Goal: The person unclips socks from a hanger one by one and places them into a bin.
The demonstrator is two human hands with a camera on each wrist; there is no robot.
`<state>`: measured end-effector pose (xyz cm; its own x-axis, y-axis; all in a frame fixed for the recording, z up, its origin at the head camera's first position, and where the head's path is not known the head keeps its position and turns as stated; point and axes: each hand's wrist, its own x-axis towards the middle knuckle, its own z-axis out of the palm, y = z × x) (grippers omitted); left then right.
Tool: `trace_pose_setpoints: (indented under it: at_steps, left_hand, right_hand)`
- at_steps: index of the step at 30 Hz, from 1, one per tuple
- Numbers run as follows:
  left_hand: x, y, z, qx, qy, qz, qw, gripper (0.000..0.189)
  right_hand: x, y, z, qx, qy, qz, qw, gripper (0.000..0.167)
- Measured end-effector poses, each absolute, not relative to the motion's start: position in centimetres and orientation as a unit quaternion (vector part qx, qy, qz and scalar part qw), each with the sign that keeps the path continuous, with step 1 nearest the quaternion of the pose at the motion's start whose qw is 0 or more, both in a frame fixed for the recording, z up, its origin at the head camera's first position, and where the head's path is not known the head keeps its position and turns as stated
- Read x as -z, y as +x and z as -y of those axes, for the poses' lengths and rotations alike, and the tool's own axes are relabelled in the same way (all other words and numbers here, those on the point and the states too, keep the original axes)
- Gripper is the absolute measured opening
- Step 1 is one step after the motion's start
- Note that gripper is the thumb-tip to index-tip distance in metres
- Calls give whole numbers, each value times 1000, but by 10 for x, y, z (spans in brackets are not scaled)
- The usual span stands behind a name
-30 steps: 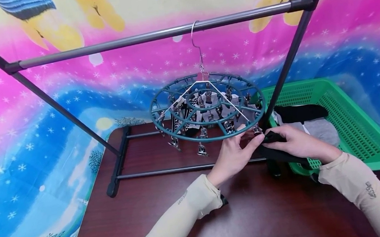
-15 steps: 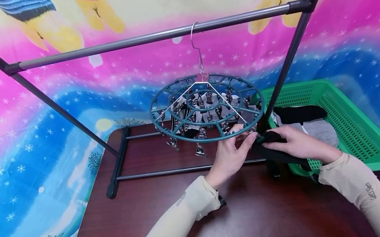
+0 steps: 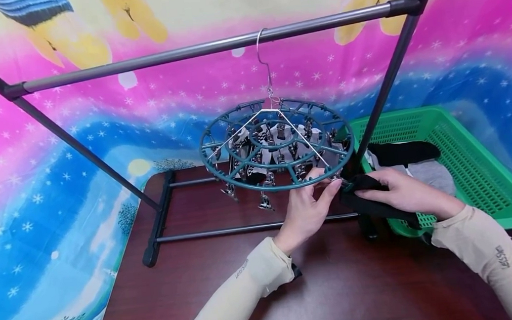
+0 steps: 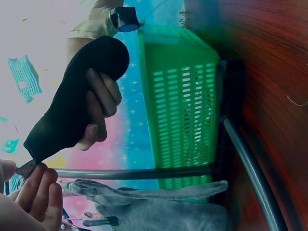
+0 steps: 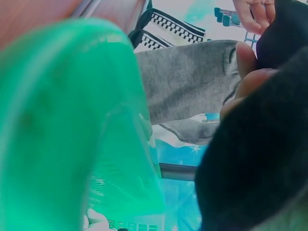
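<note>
My left hand (image 3: 308, 206) pinches a small metal clip (image 4: 26, 168) at the near right rim of a round green sock hanger (image 3: 281, 188). In my right hand (image 3: 402, 193) is a black sock (image 4: 72, 91), gripped with the fingers curled round it. The sock's open end meets the clip at my left fingertips in the left wrist view; whether the clip bites on it I cannot tell. A grey sock (image 5: 187, 82) and socks with checkered bands (image 5: 178, 29) hang from the hanger nearby.
The hanger hooks over the top bar (image 3: 209, 47) of a metal rack standing on a dark wooden table (image 3: 341, 295). Behind my right hand is a green basket (image 3: 508, 220) with a black sock (image 3: 403, 152) and a grey one (image 3: 433, 177) inside. Several unused clips dangle along the rim.
My left hand and the clip have moved slightly left, and the hanger has turned a little with them. The black sock's end has followed left in my right hand.
</note>
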<state>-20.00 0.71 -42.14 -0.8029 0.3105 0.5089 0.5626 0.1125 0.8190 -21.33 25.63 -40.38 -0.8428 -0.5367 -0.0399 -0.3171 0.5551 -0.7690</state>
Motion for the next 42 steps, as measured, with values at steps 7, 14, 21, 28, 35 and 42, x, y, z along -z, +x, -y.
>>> trace_pose_setpoints:
  at_steps: [7, 14, 21, 28, 35, 42]
  left_hand:
    - [423, -201, -5, 583, -306, 744, 112, 15]
    - [423, -200, -6, 571, -323, 745, 121, 11]
    - [423, -198, -4, 581, -312, 743, 117, 12]
    - [425, -197, -2, 581, -301, 744, 139, 14]
    - [425, -197, -1, 579, -288, 744, 170, 13]
    - [426, -198, -1, 563, -301, 743, 200, 13]
  right_hand:
    - [404, -214, -258, 397, -245, -874, 135, 13]
    - [404, -214, -258, 395, -256, -873, 128, 15]
    - [403, -213, -258, 391, -256, -874, 129, 13]
    - [397, -212, -263, 390, -234, -877, 152, 16]
    - [398, -210, -269, 379, -267, -878, 116, 9]
    - [378, -212, -288, 343, -246, -904, 66, 13]
